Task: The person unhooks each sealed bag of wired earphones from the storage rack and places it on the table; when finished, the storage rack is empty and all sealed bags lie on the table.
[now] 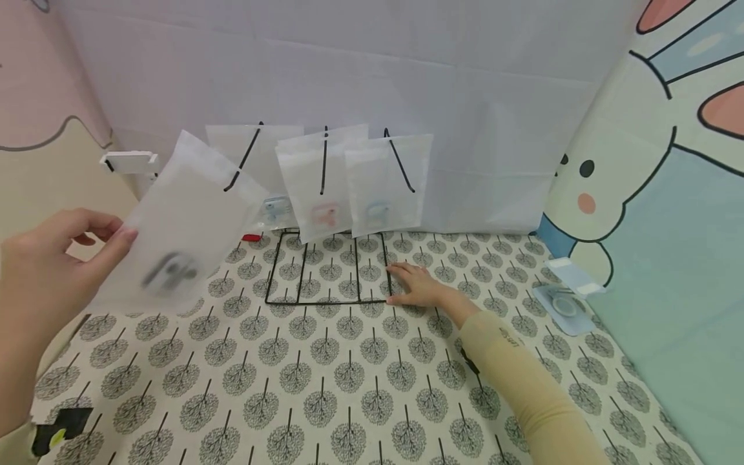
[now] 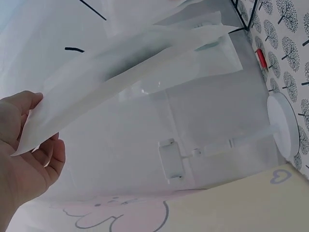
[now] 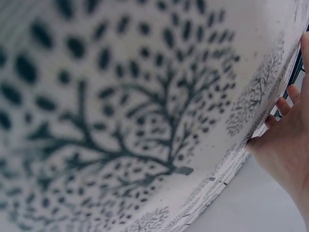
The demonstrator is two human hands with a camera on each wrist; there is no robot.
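Pinching a frosted bag by its edge between thumb and fingers, my left hand holds it tilted above the tree-print cloth, a blurred dark item showing through its lower part. The bag's upper edge crosses the leftmost black hook; whether it hangs on that hook, I cannot tell. My right hand, fingers spread and loosely extended, touches the right side of the black wire frame lying on the cloth. Beyond the frame, other frosted bags hang from the hooks, pinkish and bluish items visible inside. A small red object lies just left of the frame.
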